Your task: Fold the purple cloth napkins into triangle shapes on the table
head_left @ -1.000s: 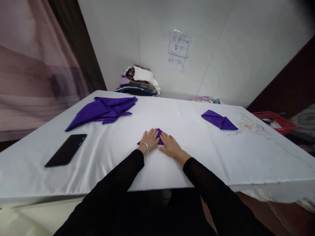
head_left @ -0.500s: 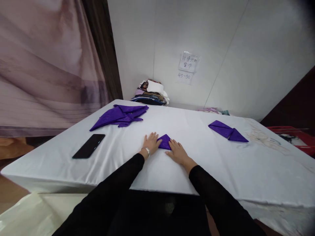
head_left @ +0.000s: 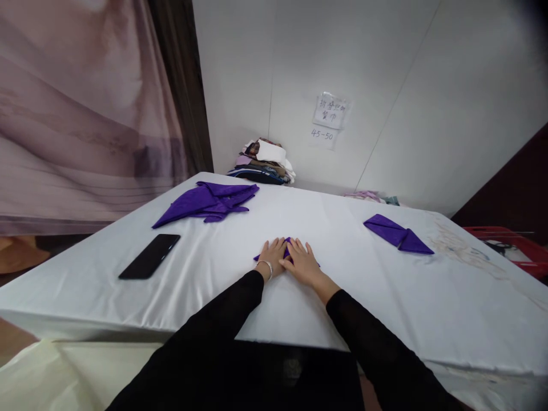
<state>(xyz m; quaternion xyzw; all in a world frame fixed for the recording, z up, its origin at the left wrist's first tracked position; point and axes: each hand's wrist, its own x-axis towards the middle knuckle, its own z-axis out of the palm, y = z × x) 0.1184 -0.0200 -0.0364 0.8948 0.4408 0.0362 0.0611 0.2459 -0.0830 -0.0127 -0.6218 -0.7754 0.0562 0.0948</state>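
Note:
A folded purple napkin [head_left: 288, 242] lies on the white-clothed table [head_left: 342, 228] in front of me, mostly hidden under my hands. Its top point shows between my fingers, and small corners stick out at either side. My left hand [head_left: 274, 257], with a silver bracelet at the wrist, rests flat on the napkin's left part, fingers stretched away from me. Flat on the right part lies my right hand [head_left: 302, 262], its fingers spread and its thumb close to the left hand.
A folded purple napkin [head_left: 398, 234] lies to the right, and loose purple cloths [head_left: 209, 201] at the back left. The black phone [head_left: 149, 257] is at the left. Folded clothes [head_left: 262, 162] are stacked by the wall; a red basket [head_left: 509, 245] stands beyond the right edge.
Both hands have moved inward from the napkin's sides and now lie over it, nearly touching. More of the napkin is covered. The camera view has shifted slightly.

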